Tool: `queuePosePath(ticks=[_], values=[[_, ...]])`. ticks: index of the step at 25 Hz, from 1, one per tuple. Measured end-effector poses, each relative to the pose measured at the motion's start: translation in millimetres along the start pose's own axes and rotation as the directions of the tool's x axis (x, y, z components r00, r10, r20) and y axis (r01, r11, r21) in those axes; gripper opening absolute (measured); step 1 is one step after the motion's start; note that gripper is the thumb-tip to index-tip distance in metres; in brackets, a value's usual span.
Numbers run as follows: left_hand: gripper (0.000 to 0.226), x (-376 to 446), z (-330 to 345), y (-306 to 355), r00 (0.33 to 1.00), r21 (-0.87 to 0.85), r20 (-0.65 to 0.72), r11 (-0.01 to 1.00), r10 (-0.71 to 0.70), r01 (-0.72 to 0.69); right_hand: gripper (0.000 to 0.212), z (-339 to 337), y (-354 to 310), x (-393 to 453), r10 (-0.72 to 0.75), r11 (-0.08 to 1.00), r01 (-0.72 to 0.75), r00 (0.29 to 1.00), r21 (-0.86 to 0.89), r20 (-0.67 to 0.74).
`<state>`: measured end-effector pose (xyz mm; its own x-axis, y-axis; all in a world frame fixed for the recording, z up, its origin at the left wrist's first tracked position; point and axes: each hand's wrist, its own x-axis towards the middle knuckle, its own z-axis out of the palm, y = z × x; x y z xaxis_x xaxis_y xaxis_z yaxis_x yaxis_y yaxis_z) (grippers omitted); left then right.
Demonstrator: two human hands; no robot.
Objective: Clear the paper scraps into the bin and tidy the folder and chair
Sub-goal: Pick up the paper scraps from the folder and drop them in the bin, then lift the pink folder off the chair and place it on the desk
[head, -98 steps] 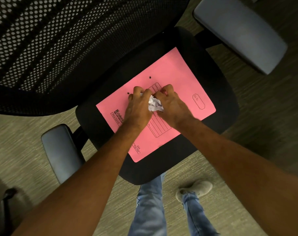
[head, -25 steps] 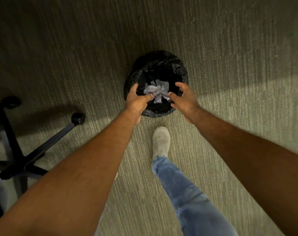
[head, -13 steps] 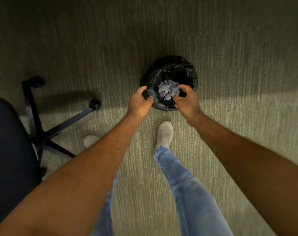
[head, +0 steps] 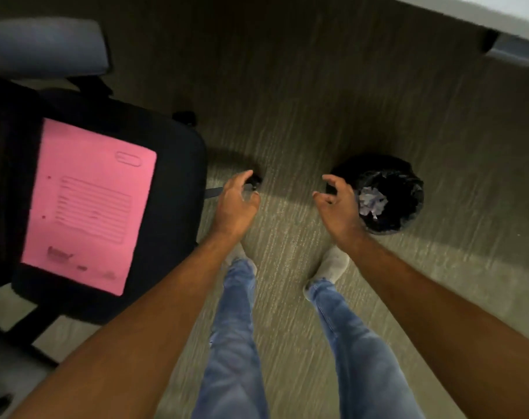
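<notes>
Hands first, from where I sit watching the head view: left hand (head: 237, 204) loosely open, fingers curled, holding nothing; right hand (head: 337, 204) the same, fingers half spread, empty; both hang over bare carpet (head: 287, 122), apart from each other, forearms reaching in from the bottom corners. Right hand sits just beside the bin (head: 390, 195), its knuckles overlapping the bin's near rim in the view; I can't tell if it touches. Bin is black-lined, round, standing on the carpet; paper scraps (head: 372, 202) lie crumpled inside it, pale against the liner. Left hand is near the chair (head: 172, 164) seat edge, not touching as far as I see; a caster (head: 255, 179) shows just past the fingertips. Pink folder (head: 89, 207) lies flat on the chair seat, closed, printed side up, no scraps on it. Grey armrest (head: 45, 46) top left; jeans (head: 236, 343) and pale shoes (head: 332, 264) below the hands; frame is slightly motion-blurred.
</notes>
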<state>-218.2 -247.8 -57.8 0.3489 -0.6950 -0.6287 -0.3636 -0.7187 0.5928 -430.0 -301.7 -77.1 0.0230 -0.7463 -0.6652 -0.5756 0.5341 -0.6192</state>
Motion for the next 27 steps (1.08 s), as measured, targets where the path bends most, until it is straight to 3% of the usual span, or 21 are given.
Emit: queuePosePath(ticks=[5,9,14,18,21,27], values=[[0.052,-5,-110,-63,0.984,-0.068,-0.180,0.998,-0.001,-0.011,0.043,106,-78,-17,-0.087,0.994,0.094,0.990,-0.057,0.113],[0.053,-11,-183,-123,0.952,-0.156,-0.283,0.985,-0.118,0.075,0.045,191,-126,-26,-0.125,0.988,0.141,0.972,-0.066,0.197],[0.054,-17,-253,-199,0.906,-0.132,-0.365,0.975,-0.215,0.178,0.054,275,-157,-45,-0.109,0.985,0.141,0.954,-0.096,0.280],[0.068,-8,-286,-248,0.870,0.023,-0.396,0.944,-0.294,0.329,0.060,317,-163,-58,0.054,0.998,-0.055,0.974,-0.004,0.221],[0.080,3,-297,-275,0.830,-0.007,-0.374,0.897,-0.413,0.443,0.051,332,-162,-68,0.183,0.980,-0.196,0.962,0.044,0.202],[0.070,28,-310,-281,0.780,0.098,-0.379,0.816,-0.498,0.569,0.026,346,-162,-83,0.420,0.876,-0.474,0.840,0.088,0.342]])
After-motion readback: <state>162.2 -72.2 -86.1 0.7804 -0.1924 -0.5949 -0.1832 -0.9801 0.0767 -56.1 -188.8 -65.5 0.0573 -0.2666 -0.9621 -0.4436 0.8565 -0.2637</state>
